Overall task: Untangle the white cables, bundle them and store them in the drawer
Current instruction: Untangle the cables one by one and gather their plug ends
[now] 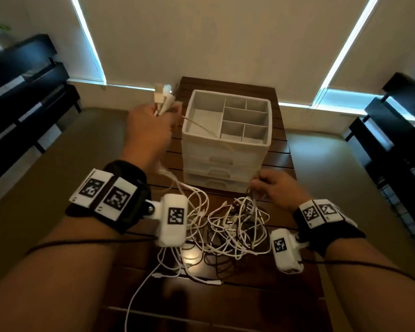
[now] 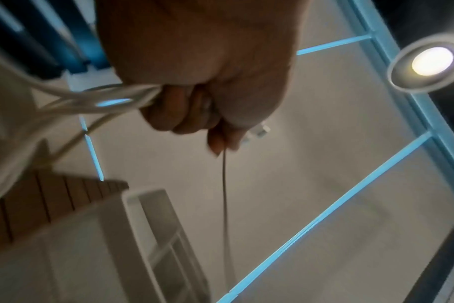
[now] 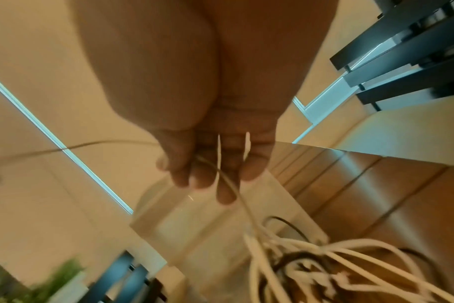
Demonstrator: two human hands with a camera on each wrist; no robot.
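Note:
My left hand is raised left of the white drawer unit and grips a bunch of white cable ends, plugs sticking up. In the left wrist view the left hand is a fist round the white cables. One thin strand runs taut from it across the unit's top down to my right hand, which pinches it low at the unit's front right corner. The strand passes between the right hand's fingers. A tangle of white and black cables lies on the wooden table.
The unit's drawers are closed; its top is an open tray with several compartments. Loose white cable ends trail towards the table's near edge. Dark shelving stands at the left and dark furniture at the right.

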